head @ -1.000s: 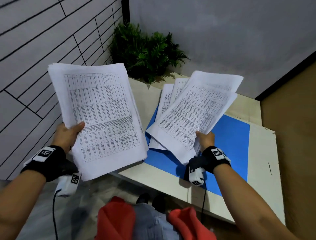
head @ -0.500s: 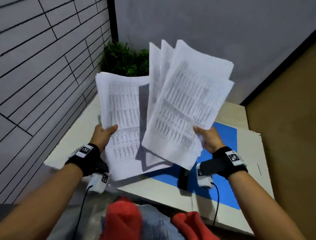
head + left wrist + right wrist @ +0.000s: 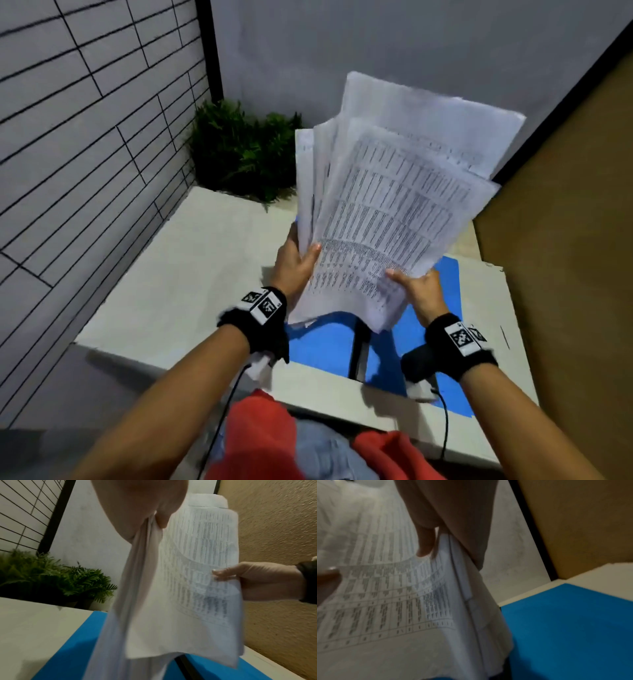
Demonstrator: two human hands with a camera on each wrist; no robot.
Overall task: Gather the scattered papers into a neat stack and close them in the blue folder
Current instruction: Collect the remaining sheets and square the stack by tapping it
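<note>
Both hands hold one uneven sheaf of printed papers (image 3: 387, 219) raised above the table (image 3: 191, 274). The left hand (image 3: 296, 263) grasps the sheaf's left edge, thumb on the front sheet; the right hand (image 3: 419, 287) pinches its lower right edge, thumb on top. The sheets fan out at their upper ends. The blue folder (image 3: 387, 359) lies open on the table beneath them. A plant (image 3: 239, 150) stands in the far corner.

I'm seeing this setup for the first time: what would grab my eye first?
The fanned sheaf of printed papers, held up mid-frame by the left hand and right hand. Beneath it the bright blue folder lies open on the pale table, a green plant in the far corner.
</note>
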